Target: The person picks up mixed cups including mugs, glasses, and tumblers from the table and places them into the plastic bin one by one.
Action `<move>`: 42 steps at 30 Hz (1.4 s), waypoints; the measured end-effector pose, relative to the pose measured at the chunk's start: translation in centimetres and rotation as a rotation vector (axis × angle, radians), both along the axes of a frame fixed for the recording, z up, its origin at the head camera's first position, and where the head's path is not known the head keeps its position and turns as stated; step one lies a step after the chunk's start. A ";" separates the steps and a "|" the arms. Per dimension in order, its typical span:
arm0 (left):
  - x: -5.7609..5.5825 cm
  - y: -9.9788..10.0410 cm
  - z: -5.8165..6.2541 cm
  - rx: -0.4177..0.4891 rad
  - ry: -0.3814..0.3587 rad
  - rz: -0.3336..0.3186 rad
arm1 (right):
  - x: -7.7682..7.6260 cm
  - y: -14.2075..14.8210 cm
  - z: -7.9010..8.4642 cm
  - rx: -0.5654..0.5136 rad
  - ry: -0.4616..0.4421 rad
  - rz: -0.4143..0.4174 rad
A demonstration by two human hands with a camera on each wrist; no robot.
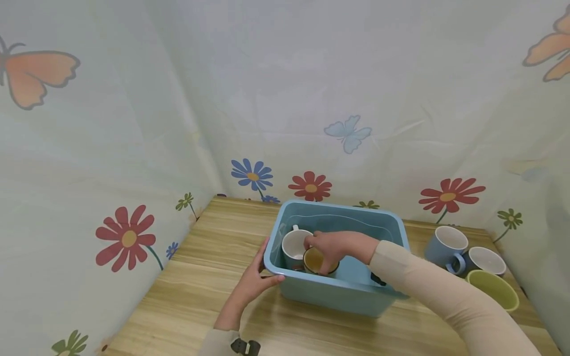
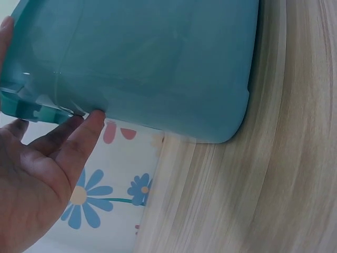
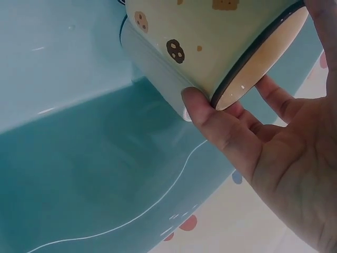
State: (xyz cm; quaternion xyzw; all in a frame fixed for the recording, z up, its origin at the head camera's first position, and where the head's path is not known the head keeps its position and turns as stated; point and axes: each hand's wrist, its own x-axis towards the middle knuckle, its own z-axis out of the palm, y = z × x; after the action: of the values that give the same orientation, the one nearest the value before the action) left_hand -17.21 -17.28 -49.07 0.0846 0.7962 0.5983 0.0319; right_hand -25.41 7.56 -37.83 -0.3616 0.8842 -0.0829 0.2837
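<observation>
A light blue plastic bin [image 1: 329,296] stands on the wooden table. My left hand [image 1: 256,284] grips its near left corner, thumb at the front and fingers along the left side under the rim [image 2: 42,113]. Inside, my right hand [image 1: 329,247] pinches the dark rim of a cream mug with a cookie pattern [image 3: 205,47], thumb outside and fingers reaching over the opening. Beside it, in the bin's left end, is a mug with a white inside [image 1: 296,243]; its pale side [image 3: 158,74] shows behind the cream one in the right wrist view.
On the table right of the bin stand a blue mug [image 1: 447,244], a dark mug with a white inside [image 1: 486,261] and a yellow-green mug [image 1: 494,289], close together. A flower-printed curtain [image 1: 276,123] hangs behind and at both sides of the table.
</observation>
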 end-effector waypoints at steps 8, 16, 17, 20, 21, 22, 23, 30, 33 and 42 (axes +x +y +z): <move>-0.1 -0.1 0.0 -0.004 0.008 0.001 | 0.2 -0.1 0.0 -0.016 -0.008 -0.010; 0.0 -0.3 0.1 -0.011 0.015 0.006 | 0.2 0.1 -0.1 -0.037 -0.020 -0.037; 0.0 -0.3 0.1 -0.011 0.016 0.007 | 0.2 0.1 -0.2 -0.040 -0.023 -0.042; 0.0 -0.4 0.1 -0.011 0.020 0.007 | 0.2 0.1 -0.6 -0.042 -0.026 -0.044; 0.0 -0.4 0.0 -0.012 0.024 0.006 | 0.3 0.1 -0.8 -0.038 -0.027 -0.041; 0.0 -0.4 0.0 -0.010 0.026 0.006 | 0.4 0.1 -1.0 -0.033 -0.026 -0.037; 0.0 -0.4 -0.1 -0.011 0.027 0.006 | 0.5 0.1 -1.3 -0.025 -0.023 -0.033; 0.1 -0.1 -0.2 -0.002 0.013 0.010 | 1.0 0.3 -2.9 -0.003 0.016 -0.028; 0.0 -0.1 -0.1 0.009 0.005 0.017 | 1.0 0.4 -2.9 -0.018 0.015 -0.033; 0.1 -0.2 -0.1 0.007 0.012 0.005 | 1.1 0.8 -2.9 -0.061 -0.005 -0.029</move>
State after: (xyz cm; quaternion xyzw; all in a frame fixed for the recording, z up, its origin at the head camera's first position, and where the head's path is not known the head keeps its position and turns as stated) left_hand -17.12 -17.48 -49.16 0.0861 0.7945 0.6005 0.0255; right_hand -24.33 8.36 -40.76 -0.3571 0.8857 -0.1151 0.2736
